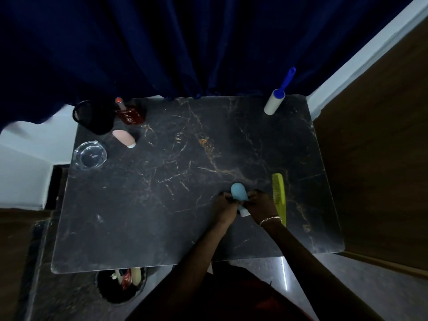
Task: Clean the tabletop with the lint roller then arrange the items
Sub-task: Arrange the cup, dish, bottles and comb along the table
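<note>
While both hands meet over the right front part of the tabletop point(185, 181), they share one thing: a light blue bottle point(239, 193) with a rounded top and a pale lower end that shows between the wrists. The left hand point(224, 206) wraps its fingers against the bottle's left side, and the right hand point(260, 205) closes on its right side, so both are clamped on the bottle. Whether it rests on the dark marble-patterned surface or is lifted just above it cannot be told. A bracelet point(270, 220) circles the right wrist.

Just to the right of the right hand lies a yellow-green comb point(279, 195), flat on the tabletop, running front to back, its near end hidden behind the right wrist.

At the far right corner lies the lint roller point(275, 101), well apart from the hands; its white roll rests on the tabletop and its blue handle points away over the far edge toward the dark blue curtain point(162, 42).

Along the far left stand and lie the other items, close together: a black mesh cup point(92, 117) at the corner, a dark red bottle point(129, 114) with an orange-red tip just beside it, a pink tube point(124, 139) lying in front of those two, and a clear glass dish point(90, 155) at the left edge.

Below the near edge, on the floor, sits a dark bin point(120, 288) with scraps in it.
</note>
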